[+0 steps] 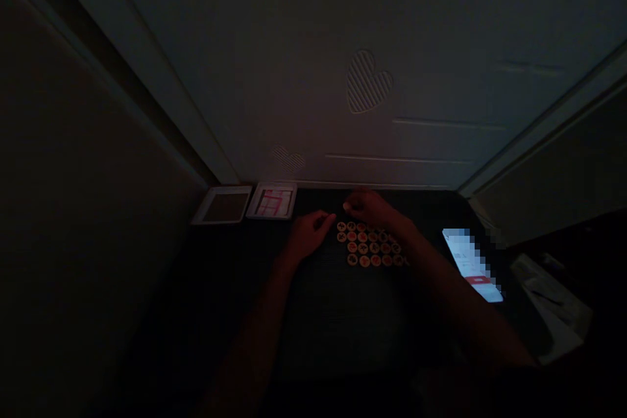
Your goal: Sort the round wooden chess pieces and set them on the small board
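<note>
Pinching pale disc point(347, 207), R hand point(372, 208); rnd pcs point(363, 248) w/ red/blk marks; L hand point(311, 233), grip unclear

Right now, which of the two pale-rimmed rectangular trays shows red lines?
The pale-rimmed rectangular tray nearer the left hand; the farther tray shows plain brown inside.

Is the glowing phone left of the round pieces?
No, the bright white rectangular phone lies right of the round tan pieces.

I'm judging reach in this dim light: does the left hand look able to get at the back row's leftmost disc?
Probably yes: the left hand is just left of that disc, with nothing visible between them. The right hand is farther back, out of the way.
</note>
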Motion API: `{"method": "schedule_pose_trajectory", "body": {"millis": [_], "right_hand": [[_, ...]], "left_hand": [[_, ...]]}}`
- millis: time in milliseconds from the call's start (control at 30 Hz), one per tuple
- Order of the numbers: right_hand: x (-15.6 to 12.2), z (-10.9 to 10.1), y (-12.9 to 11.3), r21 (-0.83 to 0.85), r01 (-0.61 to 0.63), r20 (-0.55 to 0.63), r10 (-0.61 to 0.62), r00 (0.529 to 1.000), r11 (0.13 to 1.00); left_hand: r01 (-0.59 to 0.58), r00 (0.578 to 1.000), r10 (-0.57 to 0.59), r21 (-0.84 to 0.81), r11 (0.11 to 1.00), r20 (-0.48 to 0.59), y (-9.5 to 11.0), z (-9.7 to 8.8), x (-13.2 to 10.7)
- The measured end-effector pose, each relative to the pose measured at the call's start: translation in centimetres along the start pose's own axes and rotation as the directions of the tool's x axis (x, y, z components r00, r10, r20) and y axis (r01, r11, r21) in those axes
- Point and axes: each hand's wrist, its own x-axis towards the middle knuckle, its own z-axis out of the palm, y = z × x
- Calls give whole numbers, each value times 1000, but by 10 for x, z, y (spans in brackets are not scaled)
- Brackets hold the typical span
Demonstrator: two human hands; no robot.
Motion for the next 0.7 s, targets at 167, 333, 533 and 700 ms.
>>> {"method": "schedule_pose_trajectory", "body": {"millis": [167,333,533,700], "right_hand": [[-22,-8,-23,156,-56,-85,70,994,986],[-49,-2,-51,268,-48,-150,90,985,962],[-67,16,-63,230,3,-233,52,971,973],[-73,20,-66,213,42,-278,20,960,976]], "left_hand": [[26,999,-30,-156,987,-24,5,3,1],[22,1000,-16,-319,947,22,17,6,-2],[71,997,-52,-374,925,61,24,9,-4],[64,998,-49,-389,919,49,27,11,-5]]}}
